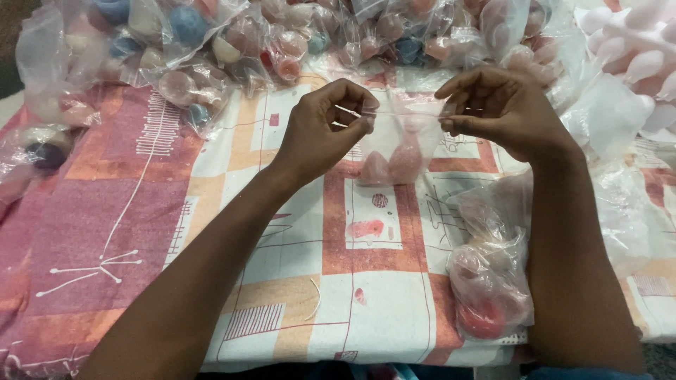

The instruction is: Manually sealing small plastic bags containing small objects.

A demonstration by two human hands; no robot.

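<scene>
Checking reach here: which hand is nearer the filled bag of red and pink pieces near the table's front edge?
Right. The right hand is above the filled bag; the left hand is farther left.

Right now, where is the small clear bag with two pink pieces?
Centre of the head view: the small clear bag hangs between left hand and right hand, above the patterned cloth.

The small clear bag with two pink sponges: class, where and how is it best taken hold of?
Take the small clear bag by its top edge, one grip from each side, as the left hand and right hand do. The edge is stretched flat between them, and the pink sponges hang low, probably keeping the mouth upward.
</scene>
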